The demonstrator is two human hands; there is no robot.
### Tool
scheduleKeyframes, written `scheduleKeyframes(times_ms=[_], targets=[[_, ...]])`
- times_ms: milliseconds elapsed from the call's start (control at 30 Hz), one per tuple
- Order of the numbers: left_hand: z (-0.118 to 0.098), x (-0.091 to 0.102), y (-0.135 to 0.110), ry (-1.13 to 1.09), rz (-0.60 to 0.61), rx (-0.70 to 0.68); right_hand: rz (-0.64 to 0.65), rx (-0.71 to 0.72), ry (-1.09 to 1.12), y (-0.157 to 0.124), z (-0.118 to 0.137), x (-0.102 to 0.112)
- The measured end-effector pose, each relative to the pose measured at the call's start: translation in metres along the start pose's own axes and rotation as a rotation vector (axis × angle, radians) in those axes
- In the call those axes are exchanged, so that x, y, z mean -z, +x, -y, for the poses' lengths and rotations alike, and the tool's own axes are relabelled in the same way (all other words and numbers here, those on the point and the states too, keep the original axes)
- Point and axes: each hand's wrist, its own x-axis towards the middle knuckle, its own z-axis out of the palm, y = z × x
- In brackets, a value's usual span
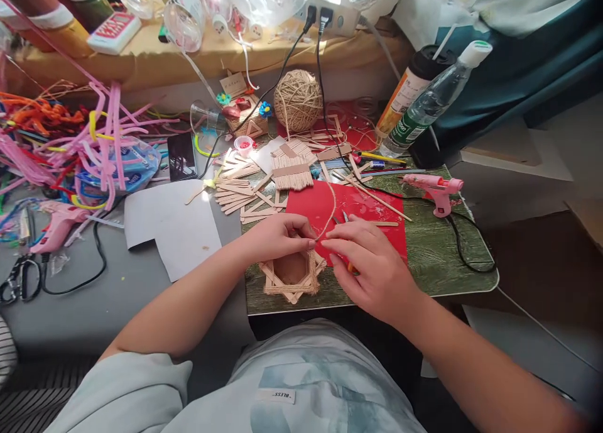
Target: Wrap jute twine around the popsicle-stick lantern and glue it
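A small box of stacked craft sticks [292,289], with twine along its rim, sits at the front edge of the green wood-grain board. My left hand [281,237] grips its far side, thumb pressed at the top right corner. From that corner a strand of twine [334,200] curves up towards the twine ball [298,101]. My right hand [370,257] hovers just right of the box, fingers apart and tips close to the strand; no hold on it shows. Partly hidden under that hand lies a tool with an orange handle [350,267].
Loose craft sticks [235,194] and a red sheet [306,200] lie beyond the box. A pink glue gun [436,191] stands at right, its cord over the board edge. At left are white paper [174,219], another glue gun [59,222], scissors [21,279] and pipe cleaners [113,144].
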Motion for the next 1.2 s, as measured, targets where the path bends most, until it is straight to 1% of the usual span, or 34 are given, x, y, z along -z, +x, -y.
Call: scheduleKeyframes(times_ms=[67, 133, 200, 233, 333, 533, 667, 800, 867, 1000, 1200], targets=[[0.002, 0.0, 0.001, -0.043, 0.02, 0.009, -0.139, -0.121, 0.138, -0.022, 0.004, -0.011], [0.004, 0.0, 0.002, -0.057, 0.026, 0.017, -0.209, -0.226, 0.219, -0.043, 0.008, -0.027], [0.006, -0.001, 0.002, -0.04, 0.024, 0.013, -0.2, -0.297, 0.258, -0.059, 0.011, -0.045], [0.006, -0.001, 0.002, -0.028, 0.022, 0.009, -0.174, -0.322, 0.272, -0.064, 0.012, -0.052], [0.007, -0.001, 0.002, -0.001, 0.01, 0.004, -0.12, -0.356, 0.293, -0.07, 0.013, -0.065], [0.004, 0.003, 0.0, 0.004, -0.003, 0.027, -0.16, -0.292, 0.278, -0.064, 0.012, -0.067], [0.003, 0.011, -0.002, -0.004, -0.087, 0.031, -0.181, -0.288, 0.294, -0.053, 0.008, -0.065], [0.005, 0.019, -0.003, -0.027, -0.177, 0.043, -0.106, -0.262, 0.313, -0.037, -0.001, -0.06], [0.008, 0.021, -0.001, -0.009, -0.205, 0.046, -0.075, -0.289, 0.322, -0.033, -0.006, -0.06], [0.011, 0.021, 0.003, 0.007, -0.207, 0.031, -0.066, -0.35, 0.334, -0.032, -0.011, -0.064], [0.012, 0.02, 0.003, 0.006, -0.231, 0.027, -0.038, -0.334, 0.294, -0.032, -0.009, -0.064]])
